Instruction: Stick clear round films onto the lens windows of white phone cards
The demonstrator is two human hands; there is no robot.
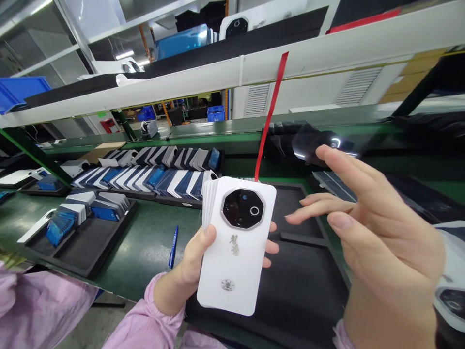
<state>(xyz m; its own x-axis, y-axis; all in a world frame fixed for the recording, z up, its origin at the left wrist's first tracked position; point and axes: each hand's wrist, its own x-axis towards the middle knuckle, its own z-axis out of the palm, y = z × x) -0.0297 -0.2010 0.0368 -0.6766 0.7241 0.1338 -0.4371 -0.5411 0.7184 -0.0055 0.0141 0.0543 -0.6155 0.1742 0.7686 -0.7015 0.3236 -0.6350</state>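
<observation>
The left hand (193, 256) pinches a fanned stack of white panels (234, 269) between thumb and fingers, the right hand (388, 237) spread beside that grip, so a slackening thumb could let panels slip onto the dark tray (305, 276) beneath.

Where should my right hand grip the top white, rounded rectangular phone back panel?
Probably the white panel by its lower right edge, with the right hand coming from the right: that edge is exposed below the fingertips of the left hand, and a grip there avoids the glossy black octagonal camera window.
</observation>
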